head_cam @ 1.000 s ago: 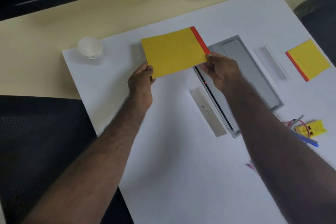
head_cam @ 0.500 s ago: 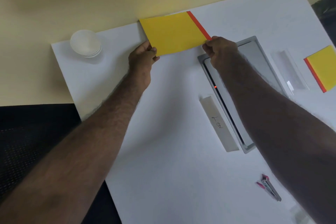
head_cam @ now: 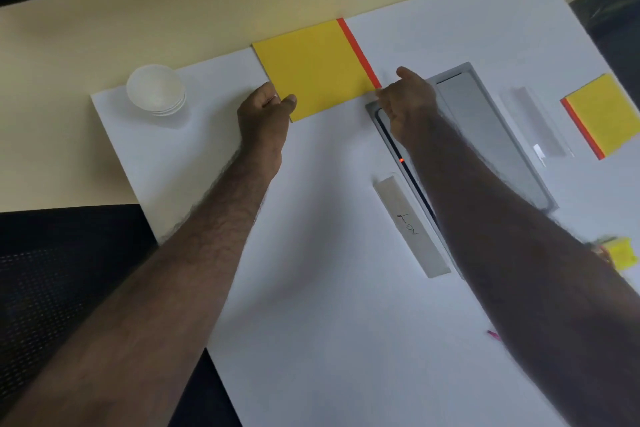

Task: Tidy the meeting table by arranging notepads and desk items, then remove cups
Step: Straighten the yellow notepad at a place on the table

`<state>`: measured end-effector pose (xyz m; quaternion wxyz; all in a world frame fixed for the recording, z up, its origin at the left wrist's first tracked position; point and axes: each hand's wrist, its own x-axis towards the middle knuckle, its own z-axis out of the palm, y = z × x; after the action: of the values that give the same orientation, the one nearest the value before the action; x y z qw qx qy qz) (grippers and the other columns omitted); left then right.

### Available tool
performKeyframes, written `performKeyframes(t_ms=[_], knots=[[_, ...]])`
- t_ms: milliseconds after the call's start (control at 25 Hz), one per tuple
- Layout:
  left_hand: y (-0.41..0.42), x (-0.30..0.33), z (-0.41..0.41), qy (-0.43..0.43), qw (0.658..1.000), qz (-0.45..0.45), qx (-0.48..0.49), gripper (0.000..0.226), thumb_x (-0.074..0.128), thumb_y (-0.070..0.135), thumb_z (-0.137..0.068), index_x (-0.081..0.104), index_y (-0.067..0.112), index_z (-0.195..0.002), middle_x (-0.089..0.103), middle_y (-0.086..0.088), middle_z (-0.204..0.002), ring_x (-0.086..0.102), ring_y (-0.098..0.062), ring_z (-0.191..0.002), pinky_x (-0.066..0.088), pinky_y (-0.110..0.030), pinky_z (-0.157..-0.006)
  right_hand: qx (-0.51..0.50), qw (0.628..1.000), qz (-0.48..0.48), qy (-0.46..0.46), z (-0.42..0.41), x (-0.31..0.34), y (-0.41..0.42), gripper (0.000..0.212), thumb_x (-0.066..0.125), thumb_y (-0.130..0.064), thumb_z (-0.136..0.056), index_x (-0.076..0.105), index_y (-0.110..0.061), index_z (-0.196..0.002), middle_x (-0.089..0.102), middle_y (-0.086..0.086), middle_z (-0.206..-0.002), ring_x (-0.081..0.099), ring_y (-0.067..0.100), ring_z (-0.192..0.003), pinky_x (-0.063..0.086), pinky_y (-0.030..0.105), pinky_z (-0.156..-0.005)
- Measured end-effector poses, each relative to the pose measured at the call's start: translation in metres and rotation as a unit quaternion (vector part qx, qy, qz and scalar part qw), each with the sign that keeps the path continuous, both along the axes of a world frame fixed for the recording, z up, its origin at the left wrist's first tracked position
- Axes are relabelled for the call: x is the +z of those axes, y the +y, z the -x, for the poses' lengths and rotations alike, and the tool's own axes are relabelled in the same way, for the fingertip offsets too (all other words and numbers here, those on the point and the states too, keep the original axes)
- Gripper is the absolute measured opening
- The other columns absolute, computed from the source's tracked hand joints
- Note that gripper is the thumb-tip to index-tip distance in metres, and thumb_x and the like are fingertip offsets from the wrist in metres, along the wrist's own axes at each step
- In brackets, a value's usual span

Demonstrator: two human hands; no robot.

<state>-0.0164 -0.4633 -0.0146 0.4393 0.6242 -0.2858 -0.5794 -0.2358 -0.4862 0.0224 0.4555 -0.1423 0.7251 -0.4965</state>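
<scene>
A yellow notepad with a red spine [head_cam: 315, 69] lies flat at the far edge of the white table [head_cam: 311, 288]. My left hand [head_cam: 265, 118] pinches its near left corner. My right hand [head_cam: 407, 100] touches its near right corner by the red spine, thumb raised. A second yellow notepad [head_cam: 604, 113] lies at the right edge. A stack of white paper cups [head_cam: 155, 89] stands upside down near the far left corner, apart from both hands.
A grey cable box lid [head_cam: 485, 128] is set into the table beside my right arm. A grey name strip [head_cam: 412, 227] lies near it, a clear strip [head_cam: 535, 125] further right. A yellow item [head_cam: 623, 251] and a pink pen tip [head_cam: 493, 334] sit at right. A black chair [head_cam: 62, 270] stands left.
Both hands carried the notepad away from me and laid it flat against the far table edge. The right thumb has lifted off the pad.
</scene>
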Motion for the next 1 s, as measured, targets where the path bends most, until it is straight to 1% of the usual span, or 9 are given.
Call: performKeyframes(t_ms=[40,80,160,280,400,480,680,880,1000], knots=[[0.007,0.004,0.002,-0.001,1.000,0.008,-0.007,0.017,0.075,0.015,-0.092,0.067,0.024,-0.103,0.062,0.000,-0.105,0.060,-0.013,-0.094,0.052,-0.025,-0.088,0.022,1.000,0.014,0.010,0.001,0.005,0.012,0.051,0.054,0.002,-0.101,0.051,-0.006,-0.151,0.066,0.009,-0.095,0.067,0.021,-0.082,0.057,0.021,-0.068],[0.014,0.009,0.005,-0.002,1.000,0.017,-0.013,0.033,0.075,0.016,-0.092,0.067,0.017,-0.124,0.066,-0.002,-0.119,0.064,-0.012,-0.107,0.053,-0.023,-0.090,0.033,0.999,0.031,0.020,0.001,0.009,0.025,0.051,0.055,0.005,-0.098,0.052,-0.005,-0.149,0.061,0.007,-0.094,0.065,0.018,-0.079,0.057,0.019,-0.065],[0.030,0.020,0.015,-0.019,0.998,0.050,-0.021,0.054,0.075,0.018,-0.092,0.059,0.010,-0.143,0.066,-0.003,-0.138,0.064,-0.012,-0.125,0.054,-0.020,-0.090,0.045,0.994,0.065,0.072,0.001,0.017,0.058,0.057,0.063,0.007,-0.086,0.059,-0.005,-0.141,0.061,0.009,-0.111,0.065,0.018,-0.089,0.061,0.023,-0.078],[0.065,0.039,0.039,-0.046,0.992,0.105,-0.049,0.051,0.075,0.019,-0.091,0.062,0.012,-0.140,0.069,-0.002,-0.136,0.066,-0.009,-0.122,0.056,-0.016,-0.086,0.077,0.978,0.077,0.178,0.002,0.033,0.119,0.061,0.075,0.002,-0.080,0.064,-0.013,-0.138,0.065,0.004,-0.137,0.062,0.020,-0.126,0.055,0.038,-0.108],[0.108,0.059,0.064,-0.057,0.983,0.145,-0.095,0.045,0.074,0.015,-0.092,0.066,0.013,-0.136,0.071,-0.004,-0.131,0.068,-0.006,-0.117,0.058,-0.019,-0.094,0.097,0.956,0.057,0.270,0.009,0.045,0.191,0.056,0.077,-0.010,-0.087,0.064,-0.024,-0.140,0.063,-0.008,-0.144,0.056,0.013,-0.135,0.048,0.039,-0.116],[0.139,0.069,0.077,-0.067,0.976,0.162,-0.128,0.044,0.074,0.015,-0.092,0.066,0.015,-0.135,0.071,-0.003,-0.131,0.068,-0.004,-0.114,0.058,-0.021,-0.097,0.090,0.951,0.043,0.292,0.013,0.050,0.238,0.054,0.077,-0.015,-0.090,0.063,-0.028,-0.139,0.060,-0.013,-0.144,0.054,0.008,-0.135,0.045,0.038,-0.118],[0.230,0.084,0.115,-0.103,0.945,0.212,-0.228,0.043,0.073,0.019,-0.094,0.064,0.019,-0.136,0.068,0.001,-0.137,0.067,-0.007,-0.117,0.051,-0.003,-0.086,0.026,0.950,0.039,0.309,0.033,0.058,0.354,0.050,0.077,-0.012,-0.091,0.064,-0.026,-0.137,0.061,-0.010,-0.140,0.055,0.008,-0.132,0.046,0.039,-0.117],[0.327,0.089,0.166,-0.127,0.908,0.237,-0.322,0.040,0.074,0.016,-0.095,0.066,0.017,-0.134,0.069,0.004,-0.132,0.067,-0.008,-0.116,0.055,-0.022,-0.100,-0.047,0.953,0.018,0.298,0.064,0.054,0.465,0.049,0.078,-0.010,-0.090,0.065,-0.024,-0.135,0.063,-0.008,-0.136,0.060,0.012,-0.126,0.050,0.040,-0.112],[0.386,0.085,0.205,-0.121,0.888,0.238,-0.373,0.039,0.075,0.013,-0.094,0.066,0.015,-0.132,0.070,0.003,-0.130,0.068,-0.011,-0.117,0.055,-0.025,-0.102,-0.087,0.950,-0.009,0.299,0.092,0.046,0.535,0.049,0.080,-0.012,-0.090,0.065,-0.027,-0.134,0.064,-0.010,-0.136,0.061,0.009,-0.124,0.050,0.038,-0.112]])
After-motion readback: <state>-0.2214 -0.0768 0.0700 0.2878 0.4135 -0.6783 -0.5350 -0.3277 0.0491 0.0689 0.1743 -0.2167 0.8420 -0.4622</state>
